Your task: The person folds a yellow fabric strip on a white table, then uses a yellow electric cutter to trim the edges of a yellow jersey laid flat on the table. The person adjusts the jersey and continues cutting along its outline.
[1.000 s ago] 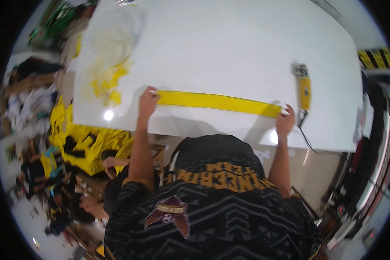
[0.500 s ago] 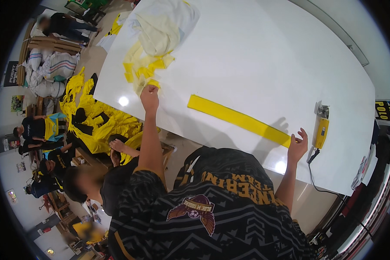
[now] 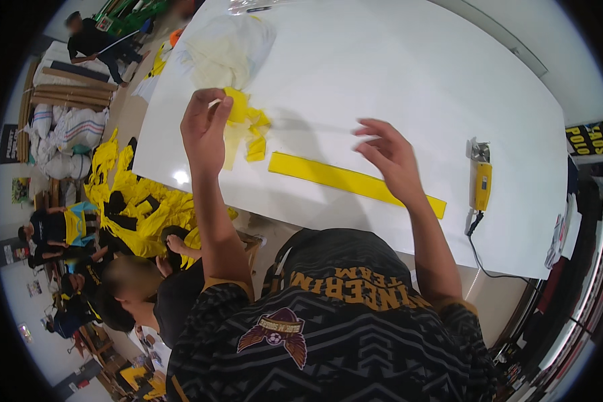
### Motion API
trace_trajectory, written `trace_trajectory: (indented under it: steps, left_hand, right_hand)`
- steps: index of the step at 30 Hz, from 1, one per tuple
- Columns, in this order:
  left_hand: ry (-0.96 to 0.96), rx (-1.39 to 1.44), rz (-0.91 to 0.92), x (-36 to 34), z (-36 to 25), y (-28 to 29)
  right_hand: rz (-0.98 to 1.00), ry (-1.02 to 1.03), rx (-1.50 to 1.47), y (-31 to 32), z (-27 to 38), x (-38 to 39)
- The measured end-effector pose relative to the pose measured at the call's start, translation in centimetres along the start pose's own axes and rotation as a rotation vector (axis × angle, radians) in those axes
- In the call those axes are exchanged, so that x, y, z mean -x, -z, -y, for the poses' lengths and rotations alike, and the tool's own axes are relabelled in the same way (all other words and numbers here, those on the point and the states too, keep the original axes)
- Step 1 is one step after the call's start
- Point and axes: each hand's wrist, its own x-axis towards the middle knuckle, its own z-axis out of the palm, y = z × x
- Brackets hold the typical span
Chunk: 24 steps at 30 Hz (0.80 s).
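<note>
My left hand [image 3: 208, 127] is closed on a yellow fabric piece [image 3: 236, 103] at the table's left, lifted beside pale cream cloth [image 3: 226, 50]; crumpled yellow scraps [image 3: 256, 137] hang or lie just below it. My right hand [image 3: 386, 151] is open and empty, fingers curved, above the table. A long flat yellow strip [image 3: 328, 178] lies on the white table [image 3: 449, 80] beneath it, partly hidden by my forearm. To the right stands or lies a yellow electric cutter [image 3: 481, 187] with a metal head and black cord.
A co-worker [image 3: 147, 288] is close at my lower left, beside a heap of yellow fabric [image 3: 141, 194]. Further left are other people, white sacks [image 3: 80, 127] and stacked boards [image 3: 74, 90]. Someone with a long-handled tool [image 3: 97, 43] stands at the upper left.
Both hands have left the long strip. My left hand moved left and lifted a yellow piece from the scrap pile. My right hand moved leftward from the strip's right end, fingers opening.
</note>
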Motion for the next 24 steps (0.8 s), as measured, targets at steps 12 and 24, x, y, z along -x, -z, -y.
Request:
trace_trajectory:
  steps: [12,24]
  left_hand:
    - [0.123,0.280,0.623,0.4,-3.5,-10.5]
    - [0.520,0.341,0.947,2.7,-1.9,-10.7]
  right_hand:
    - [0.116,0.045,-0.167,0.4,8.9,-3.1]
    - [-0.020,-0.007,-0.288,6.9,7.2,1.8]
